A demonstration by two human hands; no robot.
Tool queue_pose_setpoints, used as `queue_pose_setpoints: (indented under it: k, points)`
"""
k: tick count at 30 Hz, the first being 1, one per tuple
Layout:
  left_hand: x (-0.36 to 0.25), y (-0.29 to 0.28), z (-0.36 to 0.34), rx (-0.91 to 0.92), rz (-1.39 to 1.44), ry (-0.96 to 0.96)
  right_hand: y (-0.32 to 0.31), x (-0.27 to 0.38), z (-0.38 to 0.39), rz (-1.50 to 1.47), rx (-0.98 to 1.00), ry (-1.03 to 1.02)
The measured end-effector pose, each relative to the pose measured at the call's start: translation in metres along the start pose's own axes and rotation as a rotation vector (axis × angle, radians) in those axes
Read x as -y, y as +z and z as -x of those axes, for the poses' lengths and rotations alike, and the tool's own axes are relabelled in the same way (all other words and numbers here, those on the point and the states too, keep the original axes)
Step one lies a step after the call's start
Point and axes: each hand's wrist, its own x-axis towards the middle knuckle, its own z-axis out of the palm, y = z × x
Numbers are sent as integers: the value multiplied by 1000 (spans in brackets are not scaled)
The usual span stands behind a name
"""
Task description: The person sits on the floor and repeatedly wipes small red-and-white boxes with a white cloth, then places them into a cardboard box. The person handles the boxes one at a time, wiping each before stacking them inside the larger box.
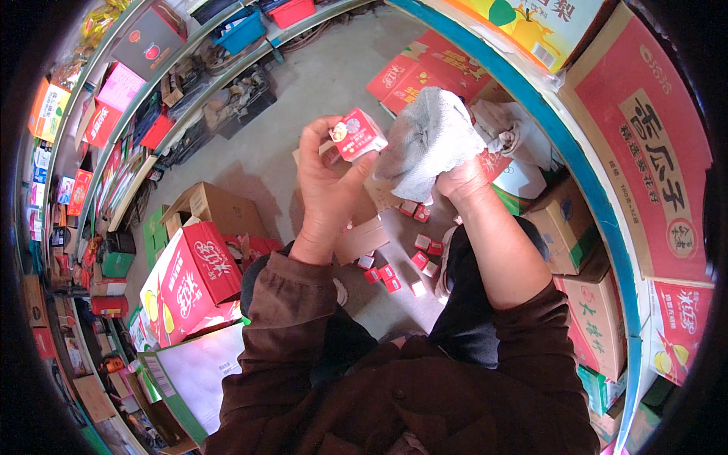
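Note:
My left hand (pixel 326 178) is closed on a small red box (pixel 360 136) with a pale side, gripped between thumb and fingers and raised above the floor. Just right of it, my right hand (pixel 464 178) clutches a grey-white cloth (pixel 431 140), which bunches up and hangs toward the box. Cloth and box are close together; whether they touch I cannot tell. Below, between my feet, several small red-and-white boxes (pixel 392 283) of similar look lie scattered on the floor. An opened cardboard carton (pixel 364 236) sits partly hidden behind my left hand.
Shelves (pixel 133 91) packed with boxes and bins curve along the left. A red carton (pixel 193 265) and a brown carton (pixel 216 208) stand left of me. Large red cartons (pixel 644 152) fill a blue-edged shelf (pixel 599 189) on the right. Crumpled cloth (pixel 516 129) lies beyond my right hand.

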Motion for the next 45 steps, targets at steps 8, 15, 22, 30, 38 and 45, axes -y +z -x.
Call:
queue_pose_setpoints:
  k: [8,15,22,30,38,45]
  points:
    - [-4,-3,-1,32,-434,336,0,-3,0,138,-65,-59]
    - [1,-14,-7,-49,-613,440,-30,-11,-13,53,38,-43]
    - [24,-48,-27,-133,-537,226,-31,-8,-17,38,126,-110]
    - [89,-78,-49,-111,-453,-112,-18,10,-9,203,118,-121]
    - [200,-131,-31,-46,-902,-337,-50,7,0,285,172,-150]
    - [300,-158,-20,100,-1078,-507,-27,45,-9,1571,386,-799]
